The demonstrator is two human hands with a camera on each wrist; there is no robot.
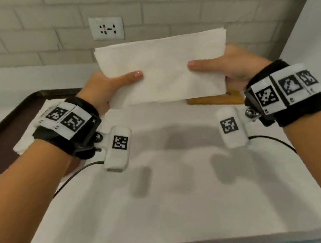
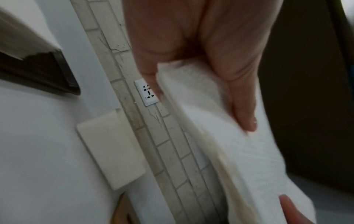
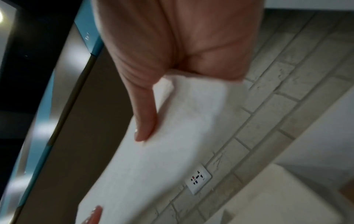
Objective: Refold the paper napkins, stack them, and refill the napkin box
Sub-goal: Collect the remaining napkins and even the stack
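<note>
A thick stack of folded white napkins [image 1: 162,69] hangs in the air above the white table, held level between both hands. My left hand [image 1: 109,87] grips its left end, thumb on top and fingers hidden beneath. My right hand [image 1: 227,67] grips the right end the same way. The wrist views show the stack [image 2: 239,151] [image 3: 153,151] with each thumb [image 2: 243,109] [image 3: 145,121] pressed flat on it. A wooden napkin box [image 1: 215,100] lies on the table, mostly hidden under the stack and my right hand. More loose napkins [image 1: 36,123] lie on the dark tray.
A dark brown tray [image 1: 2,127] sits at the table's left edge. A white brick wall with a socket [image 1: 106,28] stands close behind the stack. A flat white block [image 2: 113,151] lies on the table by the wall. Cables trail from both wrist cameras.
</note>
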